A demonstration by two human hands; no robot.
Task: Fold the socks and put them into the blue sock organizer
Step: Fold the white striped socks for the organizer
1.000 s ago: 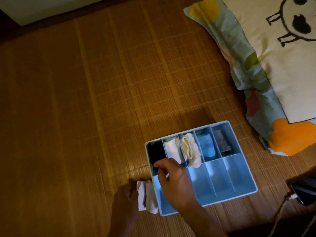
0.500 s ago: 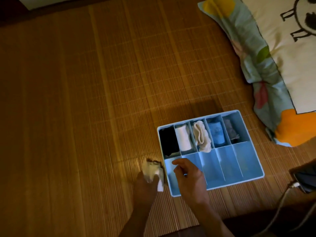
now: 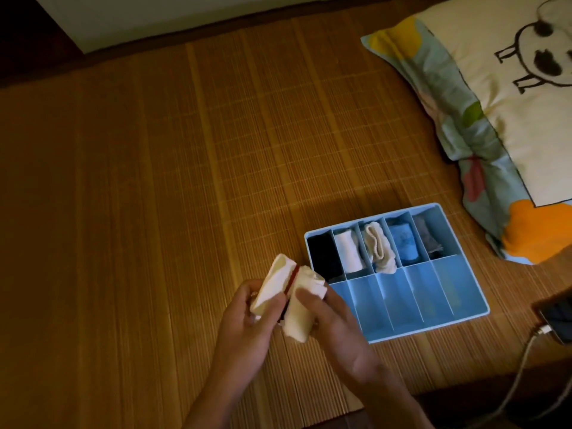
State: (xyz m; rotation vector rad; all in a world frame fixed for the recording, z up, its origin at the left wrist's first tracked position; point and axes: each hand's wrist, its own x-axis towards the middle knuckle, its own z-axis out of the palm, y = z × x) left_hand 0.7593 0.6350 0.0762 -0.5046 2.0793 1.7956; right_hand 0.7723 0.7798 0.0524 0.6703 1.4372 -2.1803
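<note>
Fingers (image 3: 272, 303) of the left hand (image 3: 244, 323) curl round one half of the cream-white folded sock bundle with a thin red stripe (image 3: 292, 292). The right hand (image 3: 337, 332) pinches the other half, thumb on top. The bundle is held in the air above the woven bamboo mat (image 3: 185, 181), just beside the near left corner of the light-blue plastic sock organizer (image 3: 433, 289), not yet in it. The far row of five cells is filled: black sock (image 3: 322, 255), white sock (image 3: 348, 250), cream ribbed sock (image 3: 379, 247), blue sock (image 3: 402, 243), grey sock (image 3: 428, 236). The near-row cells I can see are bare; the leftmost is partly hidden by the right hand. I judge the fold half closed. I would press both halves flat together, tuck loose cuffs inward, then lower the bundle lengthwise into a near cell. The cells are narrow, so a slack fold may spring open and catch a divider. A broad stretch of mat lies to the left. On the right, the patterned pillow (image 3: 510, 119) sits near the organizer, and a dark phone on a pale cable (image 3: 557, 317) lies just off its near right corner, so I would keep the forearm away from that side.
</note>
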